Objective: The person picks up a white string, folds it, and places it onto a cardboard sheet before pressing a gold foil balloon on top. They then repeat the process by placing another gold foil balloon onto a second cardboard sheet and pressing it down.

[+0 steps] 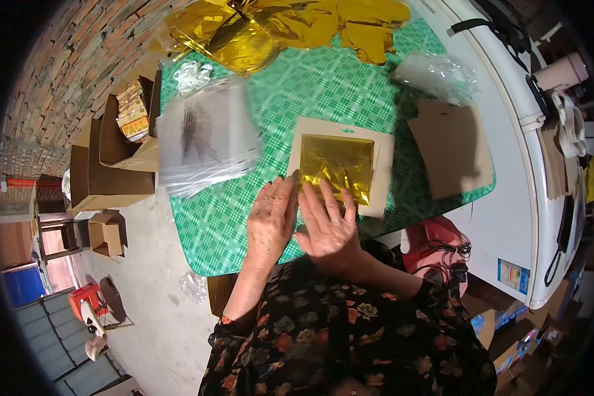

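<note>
A folded gold foil square [337, 165] lies on a beige card [384, 175] with a small slot at its top edge, on the green checked tablecloth [211, 231]. My right hand [328, 224] rests flat with fingers spread on the foil's lower edge. My left hand [271, 214] lies beside the card's lower left corner, its fingers stretched out and nothing visible in it. To the left is a stack of clear plastic bags [208, 138]. More beige cards [452, 148] lie at the right.
Loose gold foil [257, 39] covers the table's far edge. Crumpled clear plastic [439, 76] sits at the far right, white bands [193, 76] at the far left. Cardboard boxes [112, 178] stand left of the table, and a white appliance [508, 218] borders its right side.
</note>
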Tool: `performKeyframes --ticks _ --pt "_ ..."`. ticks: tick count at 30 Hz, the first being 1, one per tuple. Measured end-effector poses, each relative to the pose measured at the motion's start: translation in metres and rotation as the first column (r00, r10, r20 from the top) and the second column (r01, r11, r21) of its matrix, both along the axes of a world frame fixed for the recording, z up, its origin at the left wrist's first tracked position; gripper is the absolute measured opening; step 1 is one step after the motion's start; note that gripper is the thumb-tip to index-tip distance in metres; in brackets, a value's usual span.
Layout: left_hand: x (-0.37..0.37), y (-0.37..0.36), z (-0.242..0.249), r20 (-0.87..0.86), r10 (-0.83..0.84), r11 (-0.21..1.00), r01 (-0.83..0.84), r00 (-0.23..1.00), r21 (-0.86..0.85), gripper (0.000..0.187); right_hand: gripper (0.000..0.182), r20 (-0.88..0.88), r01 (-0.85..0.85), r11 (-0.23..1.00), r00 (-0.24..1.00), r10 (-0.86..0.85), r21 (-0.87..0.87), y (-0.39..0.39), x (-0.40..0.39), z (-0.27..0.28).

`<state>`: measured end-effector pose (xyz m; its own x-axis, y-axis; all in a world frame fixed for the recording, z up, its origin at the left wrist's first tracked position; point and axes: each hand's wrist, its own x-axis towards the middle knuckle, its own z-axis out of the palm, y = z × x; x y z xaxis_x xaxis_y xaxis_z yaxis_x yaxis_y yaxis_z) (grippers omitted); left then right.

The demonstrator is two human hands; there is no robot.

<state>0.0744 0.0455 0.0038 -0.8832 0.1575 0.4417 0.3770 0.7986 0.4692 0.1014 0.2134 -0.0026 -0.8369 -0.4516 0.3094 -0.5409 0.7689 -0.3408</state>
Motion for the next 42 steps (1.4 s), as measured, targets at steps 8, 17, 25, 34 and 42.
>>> performKeyframes --ticks 8,17,25,34,42 --pt "0.004 0.000 0.002 -0.069 -0.048 0.996 0.042 0.996 -0.080 0.032 0.077 -0.001 -0.020 1.000 1.000 0.020 0.015 0.005 0.003 0.002" --pt "0.011 0.007 0.005 -0.084 -0.024 0.997 0.019 0.996 -0.070 0.034 0.072 -0.028 -0.010 0.999 1.000 0.011 0.035 0.011 0.012 -0.006" --pt "0.021 0.008 -0.002 -0.044 -0.034 0.999 0.033 0.998 -0.032 0.028 0.073 -0.022 0.014 0.996 1.000 -0.012 0.093 0.010 0.012 -0.001" --pt "0.014 0.006 0.017 0.035 -0.129 0.988 0.125 0.991 0.095 0.039 0.068 0.023 0.014 0.995 1.000 -0.017 0.104 0.020 0.019 -0.002" --pt "-0.036 0.002 0.015 0.125 -0.269 0.960 0.254 0.955 0.121 0.060 0.064 0.055 0.004 0.996 0.998 -0.009 0.088 0.019 0.018 -0.002"
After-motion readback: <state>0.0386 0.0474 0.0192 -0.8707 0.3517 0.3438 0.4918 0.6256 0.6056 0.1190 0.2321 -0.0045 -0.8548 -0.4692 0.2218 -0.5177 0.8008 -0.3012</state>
